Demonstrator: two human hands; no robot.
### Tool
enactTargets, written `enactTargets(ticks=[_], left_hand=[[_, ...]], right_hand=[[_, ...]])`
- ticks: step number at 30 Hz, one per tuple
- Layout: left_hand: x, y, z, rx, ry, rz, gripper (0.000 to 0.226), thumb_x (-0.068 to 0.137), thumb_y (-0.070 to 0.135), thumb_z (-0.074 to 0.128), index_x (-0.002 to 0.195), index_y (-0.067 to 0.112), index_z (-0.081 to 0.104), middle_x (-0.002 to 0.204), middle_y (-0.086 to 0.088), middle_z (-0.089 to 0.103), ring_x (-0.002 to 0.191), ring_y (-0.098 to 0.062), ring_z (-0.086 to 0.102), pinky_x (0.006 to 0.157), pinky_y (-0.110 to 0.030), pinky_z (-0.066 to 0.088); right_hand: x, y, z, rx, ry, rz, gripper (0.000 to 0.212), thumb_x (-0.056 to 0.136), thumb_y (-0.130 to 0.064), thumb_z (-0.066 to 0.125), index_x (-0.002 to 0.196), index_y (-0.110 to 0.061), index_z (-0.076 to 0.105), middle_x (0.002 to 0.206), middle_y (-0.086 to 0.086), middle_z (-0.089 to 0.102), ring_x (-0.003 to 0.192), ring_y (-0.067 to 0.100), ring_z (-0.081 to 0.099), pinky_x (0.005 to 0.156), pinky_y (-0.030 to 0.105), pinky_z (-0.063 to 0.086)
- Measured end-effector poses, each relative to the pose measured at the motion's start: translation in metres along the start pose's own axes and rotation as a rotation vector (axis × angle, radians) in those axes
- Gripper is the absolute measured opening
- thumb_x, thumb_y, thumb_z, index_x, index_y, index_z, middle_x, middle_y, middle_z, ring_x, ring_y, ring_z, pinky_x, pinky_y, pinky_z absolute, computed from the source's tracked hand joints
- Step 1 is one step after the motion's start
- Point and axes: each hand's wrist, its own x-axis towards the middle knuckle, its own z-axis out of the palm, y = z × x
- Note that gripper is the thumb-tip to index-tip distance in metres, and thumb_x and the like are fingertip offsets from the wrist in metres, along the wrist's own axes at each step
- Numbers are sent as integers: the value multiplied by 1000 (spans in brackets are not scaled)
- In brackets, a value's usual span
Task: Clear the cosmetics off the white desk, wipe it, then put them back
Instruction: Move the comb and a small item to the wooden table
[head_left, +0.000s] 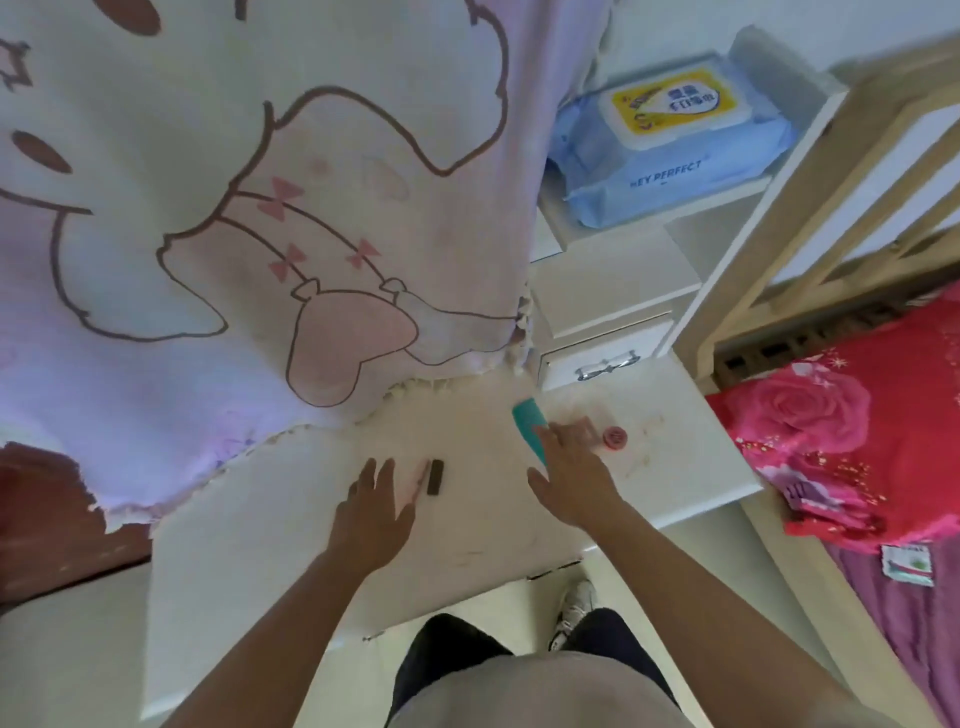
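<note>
The white desk (291, 519) carries a few cosmetics: a teal tube (529, 422), a small pink round jar (615, 438), a pinkish item (586, 427) beside it, a thin pink stick (420, 480) and a dark brown stick (434, 476). My left hand (375, 512) hovers with straight fingers just left of the two sticks, holding nothing. My right hand (569, 475) reaches flat over the lower end of the teal tube, fingers straight, covering part of it. I cannot tell if it touches the tube.
A pale cartoon-print cloth (249, 208) hangs over the desk's back and left. A blue wet-wipe pack (670, 150) lies on a white shelf at the upper right, above a small drawer (597, 361). A red floral bed cover (857, 431) lies to the right.
</note>
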Motion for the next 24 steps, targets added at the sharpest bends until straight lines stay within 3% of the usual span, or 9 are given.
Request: enactTargets(ticks=[4, 9, 12, 16, 19, 22, 24], left_hand=[[21, 2, 18, -50, -36, -49, 71, 98, 44, 45, 154, 15, 13, 161, -11, 11, 141, -31, 30, 106, -45, 35], [53, 14, 39, -82, -113, 9, 69, 95, 39, 50, 150, 17, 16, 145, -13, 34, 125, -32, 43, 93, -45, 45], [66, 21, 44, -46, -167, -1, 79, 92, 39, 53, 152, 17, 6, 139, -12, 34, 122, -30, 42, 89, -43, 47], [77, 22, 48, -9, -177, 28, 88, 91, 42, 54, 154, 23, -4, 135, -13, 30, 118, -30, 43, 83, -39, 49], [83, 20, 49, -21, -125, 61, 68, 96, 41, 47, 152, 26, 12, 129, -12, 32, 112, -30, 46, 78, -39, 50], [89, 16, 49, -24, -78, 114, 43, 96, 30, 44, 137, 18, 36, 119, -12, 37, 98, -29, 50, 69, -39, 51], [90, 14, 48, -35, -83, 108, 36, 93, 24, 47, 127, 14, 39, 114, -13, 38, 95, -29, 50, 66, -39, 51]], right_hand=[[33, 2, 19, -25, -70, 7, 64, 93, -37, 54, 148, -12, 32, 146, 13, 40, 129, 36, 42, 101, 44, 44], [37, 13, 50, -105, -135, 165, 61, 91, -29, 55, 145, -11, 32, 150, 17, 31, 137, 37, 32, 92, 44, 50], [32, 15, 62, -127, -125, 252, 57, 91, -19, 52, 145, -13, 33, 140, 16, 40, 113, 31, 50, 79, 39, 53], [29, 12, 74, -85, -136, 283, 50, 93, -9, 45, 142, -14, 36, 119, 10, 47, 95, 25, 54, 69, 34, 52], [32, 6, 78, -56, -128, 310, 47, 92, -9, 46, 138, -15, 39, 110, 8, 48, 87, 22, 55, 66, 32, 50], [37, 1, 81, -16, -119, 343, 47, 89, -8, 48, 135, -14, 41, 105, 7, 48, 82, 22, 52, 66, 32, 49], [38, 1, 83, 15, -103, 362, 47, 86, -8, 50, 131, -14, 41, 100, 7, 46, 78, 22, 51, 65, 33, 47]])
